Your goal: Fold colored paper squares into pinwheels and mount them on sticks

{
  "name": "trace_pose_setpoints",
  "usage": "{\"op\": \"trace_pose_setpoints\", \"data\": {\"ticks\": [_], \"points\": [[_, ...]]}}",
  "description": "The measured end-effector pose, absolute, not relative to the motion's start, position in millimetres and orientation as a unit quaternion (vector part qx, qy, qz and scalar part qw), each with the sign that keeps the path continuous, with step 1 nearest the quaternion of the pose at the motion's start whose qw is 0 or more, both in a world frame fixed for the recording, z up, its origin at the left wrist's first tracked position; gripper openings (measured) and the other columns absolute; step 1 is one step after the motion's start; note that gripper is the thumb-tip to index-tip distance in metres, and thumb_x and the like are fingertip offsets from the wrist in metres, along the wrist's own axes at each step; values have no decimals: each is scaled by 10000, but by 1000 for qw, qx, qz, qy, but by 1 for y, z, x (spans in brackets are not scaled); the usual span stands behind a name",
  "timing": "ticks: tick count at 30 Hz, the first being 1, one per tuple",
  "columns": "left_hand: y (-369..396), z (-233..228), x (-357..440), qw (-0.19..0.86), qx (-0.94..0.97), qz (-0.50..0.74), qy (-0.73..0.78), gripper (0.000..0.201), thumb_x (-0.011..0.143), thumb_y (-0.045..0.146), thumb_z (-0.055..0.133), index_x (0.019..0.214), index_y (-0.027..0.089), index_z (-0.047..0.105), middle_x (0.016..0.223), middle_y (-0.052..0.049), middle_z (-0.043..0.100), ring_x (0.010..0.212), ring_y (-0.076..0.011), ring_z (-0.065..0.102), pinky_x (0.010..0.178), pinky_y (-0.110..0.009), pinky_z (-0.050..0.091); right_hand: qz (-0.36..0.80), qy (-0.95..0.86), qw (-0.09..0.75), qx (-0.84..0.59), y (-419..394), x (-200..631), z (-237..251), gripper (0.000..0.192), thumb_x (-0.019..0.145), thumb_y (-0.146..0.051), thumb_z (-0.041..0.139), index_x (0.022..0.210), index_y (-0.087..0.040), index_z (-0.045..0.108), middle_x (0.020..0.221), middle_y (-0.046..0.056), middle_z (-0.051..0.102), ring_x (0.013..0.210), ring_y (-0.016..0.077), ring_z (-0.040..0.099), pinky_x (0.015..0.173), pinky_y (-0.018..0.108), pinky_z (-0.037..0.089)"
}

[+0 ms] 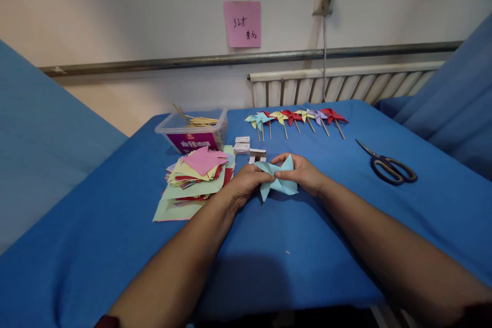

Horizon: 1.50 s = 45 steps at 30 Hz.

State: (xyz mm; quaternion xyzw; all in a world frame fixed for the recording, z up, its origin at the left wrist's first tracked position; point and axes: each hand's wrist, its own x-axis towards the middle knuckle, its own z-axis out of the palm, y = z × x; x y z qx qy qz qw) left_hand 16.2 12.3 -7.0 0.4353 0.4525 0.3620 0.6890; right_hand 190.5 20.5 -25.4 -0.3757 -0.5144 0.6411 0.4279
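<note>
A light blue folded paper pinwheel (277, 179) is pinched between both hands above the blue tablecloth (292, 236). My left hand (246, 184) grips its left side. My right hand (302, 171) grips its right side, with fingers curled over the top flap. A row of several finished pinwheels on sticks (295, 118) lies beyond the hands. Just left of my left hand sits a messy stack of coloured paper squares (194, 177).
A clear plastic box of wooden sticks (194, 130) stands at the back left. Small white boxes (246, 146) lie between it and the hands. Scissors (388, 164) lie at the right. A radiator (346, 84) and a pink wall note (242, 23) are behind the table.
</note>
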Motion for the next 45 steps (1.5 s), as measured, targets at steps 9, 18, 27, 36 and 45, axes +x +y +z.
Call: {"op": "trace_pose_setpoints", "data": {"ticks": [9,18,27,36,45], "points": [[14,-10,18,677,447,372,450,72,560,114,722,624,146,718,594,-74,668,505,-149,536,507,-262,369,634,-510,439,-380,21,188,-30,398,576,-347,836,883,-175,650,722,-14,679,596,128,589,600,266,453],[12,-9,22,653,397,421,489,96,577,173,756,583,153,662,560,-33,620,505,-121,519,546,-256,382,605,-431,510,-433,15,173,-25,419,521,-345,836,842,-189,616,672,-25,655,554,139,575,571,279,465],[-2,-13,39,680,285,491,464,254,607,226,803,837,166,713,790,-25,701,723,-142,626,709,-274,470,549,-319,632,-445,7,154,-33,426,581,-325,786,935,-193,589,785,-15,647,633,141,599,625,285,488],[-7,-16,47,692,221,540,424,287,572,172,827,837,150,720,807,-40,718,757,-168,641,719,-284,499,539,-315,648,-437,1,151,-29,402,593,-314,792,919,-193,590,781,-22,645,649,139,603,632,283,493],[-9,-13,50,660,224,561,446,299,539,187,837,816,146,732,789,-40,725,734,-167,644,729,-288,492,536,-321,649,-434,2,151,-31,406,609,-310,805,936,-187,598,772,-32,643,630,124,598,610,269,488]]}}
